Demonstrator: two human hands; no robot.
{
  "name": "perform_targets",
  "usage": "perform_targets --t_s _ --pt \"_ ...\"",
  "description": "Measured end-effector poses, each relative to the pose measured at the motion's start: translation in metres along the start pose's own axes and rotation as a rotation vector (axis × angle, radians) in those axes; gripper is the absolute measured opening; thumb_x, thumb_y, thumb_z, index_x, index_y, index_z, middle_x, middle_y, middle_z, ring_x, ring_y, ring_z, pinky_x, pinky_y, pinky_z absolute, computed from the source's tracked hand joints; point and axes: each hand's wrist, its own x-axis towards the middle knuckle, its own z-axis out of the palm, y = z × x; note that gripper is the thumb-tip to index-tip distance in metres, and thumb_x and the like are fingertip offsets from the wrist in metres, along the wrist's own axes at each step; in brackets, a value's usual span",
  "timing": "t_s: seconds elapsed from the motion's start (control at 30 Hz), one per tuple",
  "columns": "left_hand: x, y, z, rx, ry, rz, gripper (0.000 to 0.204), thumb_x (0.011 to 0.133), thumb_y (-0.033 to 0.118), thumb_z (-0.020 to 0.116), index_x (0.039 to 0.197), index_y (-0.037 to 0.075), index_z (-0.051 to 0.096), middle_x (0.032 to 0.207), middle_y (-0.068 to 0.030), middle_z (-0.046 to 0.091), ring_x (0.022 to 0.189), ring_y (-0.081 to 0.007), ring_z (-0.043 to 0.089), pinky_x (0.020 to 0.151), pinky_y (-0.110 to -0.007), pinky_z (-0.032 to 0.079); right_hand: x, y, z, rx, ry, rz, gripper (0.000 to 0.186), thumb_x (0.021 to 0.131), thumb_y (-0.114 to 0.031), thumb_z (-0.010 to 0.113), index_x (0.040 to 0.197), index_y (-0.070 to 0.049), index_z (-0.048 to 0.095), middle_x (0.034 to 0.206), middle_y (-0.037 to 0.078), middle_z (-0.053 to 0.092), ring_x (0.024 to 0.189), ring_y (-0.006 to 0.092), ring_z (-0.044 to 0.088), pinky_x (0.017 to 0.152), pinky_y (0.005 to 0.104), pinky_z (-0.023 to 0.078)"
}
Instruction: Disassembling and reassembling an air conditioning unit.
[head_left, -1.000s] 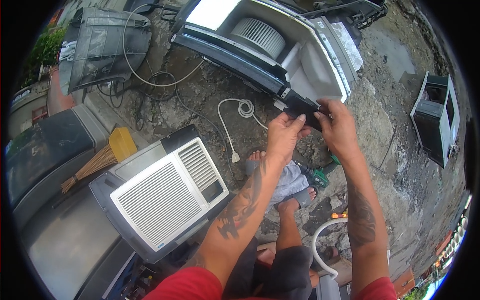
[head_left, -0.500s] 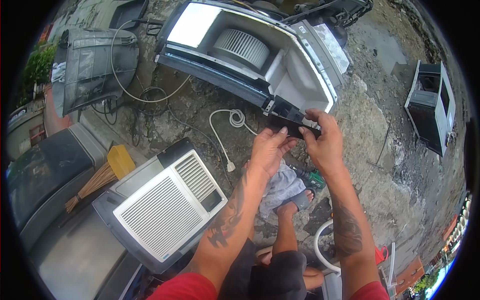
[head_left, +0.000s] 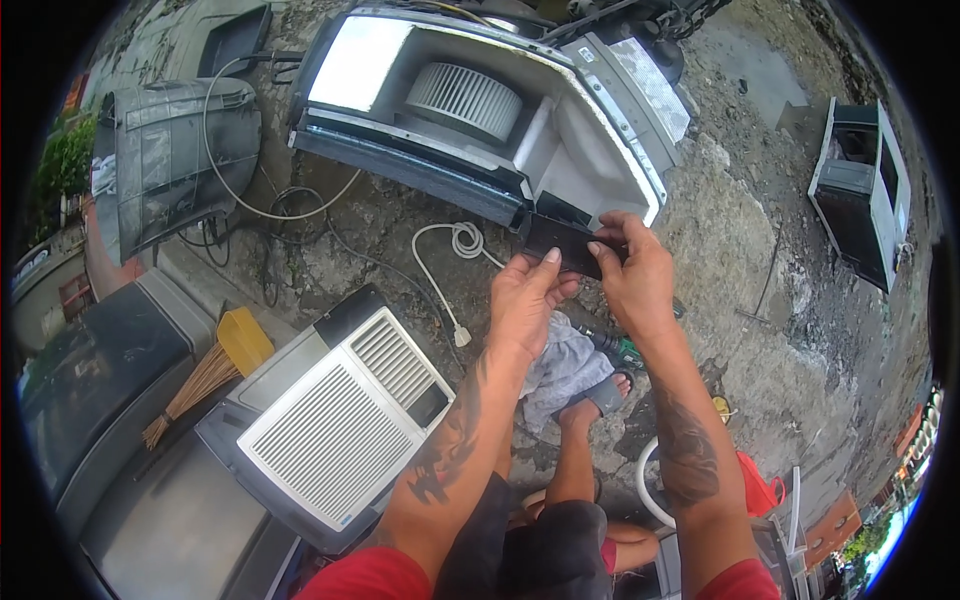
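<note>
A flat black panel (head_left: 562, 245) is held between both hands, at the near right corner of an opened air conditioner unit (head_left: 590, 155). My left hand (head_left: 525, 295) pinches the panel's near edge, thumb on top and fingers beneath. My right hand (head_left: 640, 275) grips its right end, the thumb on the face and the fingers curled around the far side. The panel's far left end meets or overlaps the unit's corner; I cannot tell whether it is attached. Inside the unit sits a white blower wheel (head_left: 465, 100), beside a pale lined cavity.
A white louvred front grille (head_left: 335, 430) lies at left near a yellow dustpan (head_left: 244, 342) and a stick broom (head_left: 188, 392). A coiled white power cord (head_left: 466, 240), a grey cloth (head_left: 562, 370) and a green power drill (head_left: 630, 352) lie nearby. Another casing (head_left: 858, 195) stands far right.
The black panel has tilted, so more of its broad face shows. My right hand has turned and moved slightly left with it. The whole view has shifted a little.
</note>
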Motion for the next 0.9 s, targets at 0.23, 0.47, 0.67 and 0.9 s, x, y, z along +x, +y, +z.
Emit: perform_targets --t_s 0.23,0.47,0.67,0.9 --pt "0.004 -0.001 0.002 0.076 0.056 0.050 0.018 0.094 0.016 0.066 0.103 0.002 0.061 0.091 -0.0056 0.067 0.075 -0.0113 0.064 0.066 -0.024 0.053 0.005 -0.002 0.002 -0.066 -0.027 0.076 0.023 0.081 -0.003 0.068 0.104 -0.005 0.065 0.088 0.015 0.070 0.084 0.0320 0.066 0.078 0.0395 0.050" --pt "0.010 -0.003 0.010 0.218 0.118 0.150 0.020 0.089 0.018 0.073 0.096 0.003 0.063 0.078 -0.0034 0.067 0.065 -0.0090 0.062 0.057 -0.023 0.050 0.012 -0.002 0.000 -0.320 -0.056 -0.002 0.016 0.082 -0.012 0.071 0.097 -0.009 0.072 0.085 0.010 0.070 0.079 0.0293 0.067 0.079 0.0396 0.046" --pt "0.009 -0.007 0.017 0.281 0.210 0.234 0.025 0.086 0.020 0.076 0.095 0.002 0.061 0.075 -0.0033 0.066 0.057 -0.0078 0.060 0.048 -0.021 0.047 0.013 0.001 -0.003 -0.247 -0.028 -0.004 0.012 0.078 -0.012 0.074 0.089 -0.006 0.073 0.083 0.011 0.069 0.075 0.0307 0.067 0.075 0.0393 0.050" --pt "0.012 0.010 0.006 0.310 0.321 0.269 0.031 0.084 0.021 0.079 0.093 0.000 0.058 0.070 -0.0050 0.065 0.054 -0.0079 0.060 0.045 -0.019 0.045 0.009 0.000 -0.001 -0.197 0.004 -0.062 0.013 0.076 -0.007 0.074 0.088 -0.004 0.073 0.083 0.013 0.069 0.073 0.0308 0.068 0.071 0.0365 0.053"
